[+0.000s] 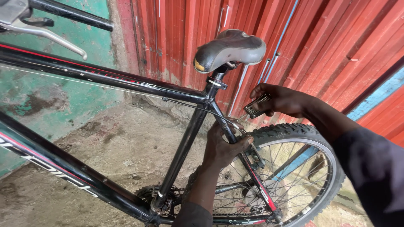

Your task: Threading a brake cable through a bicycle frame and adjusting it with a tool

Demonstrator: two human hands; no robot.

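1. Starting at the far left, a brake lever [50, 37] and a black handlebar grip [71, 14] sit in the top corner, in front of a green wall [90, 90] with worn, patchy paint.
2. Running from that corner, the black bicycle frame [105, 75] sends its top tube down and to the right toward the seat, while a second, thicker tube slants from the left edge down to the pedal area at the bottom.
3. Under the frame lies a rough, dusty concrete floor [126, 147].
4. At the middle, the worn black saddle [229, 48] sits on its post with its nose pointing left, above the spot where the tubes meet.
5. The left hand [223, 147] comes up from the bottom edge and wraps its closed fingers around the thin frame stay just below the saddle, right by the rear brake.
6. The right hand [282, 100] holds a folding multi-tool [257, 106] with its fingers closed on it; the tool's long axis slants down to the left, with a thin key pointing at the brake beside the left hand.
7. Below both hands is the rear wheel [294, 134] with a knobby tyre and spokes.
8. Behind everything on the right stands a red corrugated metal wall [320, 38], with a blue strip at the far right.
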